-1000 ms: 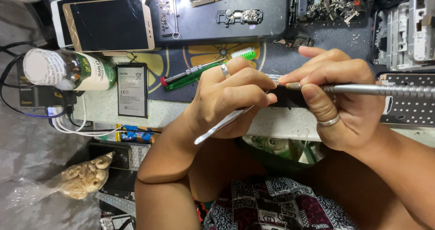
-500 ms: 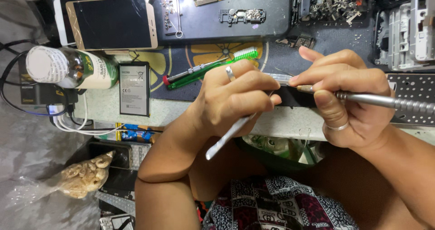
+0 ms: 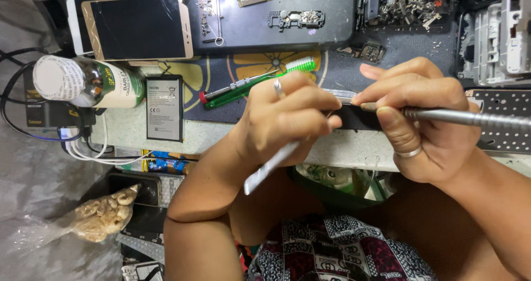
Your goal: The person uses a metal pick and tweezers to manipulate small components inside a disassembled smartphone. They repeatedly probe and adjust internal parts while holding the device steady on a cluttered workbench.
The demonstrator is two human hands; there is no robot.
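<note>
The left hand (image 3: 290, 120) has eased its tweezers (image 3: 271, 167) lower; the right hand (image 3: 426, 120) keeps pinching the metal tool (image 3: 470, 118); probably working a hidden dark part between them.

Metal tool (image 3: 464, 116) in right hand (image 3: 426, 120): brushed steel shaft, dull sheen. Tweezers (image 3: 271, 165) in left hand (image 3: 287, 120): pale, smooth metal. Toothbrush (image 3: 260, 81): translucent green plastic, glossy. Phone (image 3: 138, 26): glossy glass face, gold-toned frame. Battery (image 3: 164, 108): matt black wrap. Work mat (image 3: 276, 15): matt, dark, rubbery. Bottle (image 3: 88, 83): shiny green glass, paper label.
</note>
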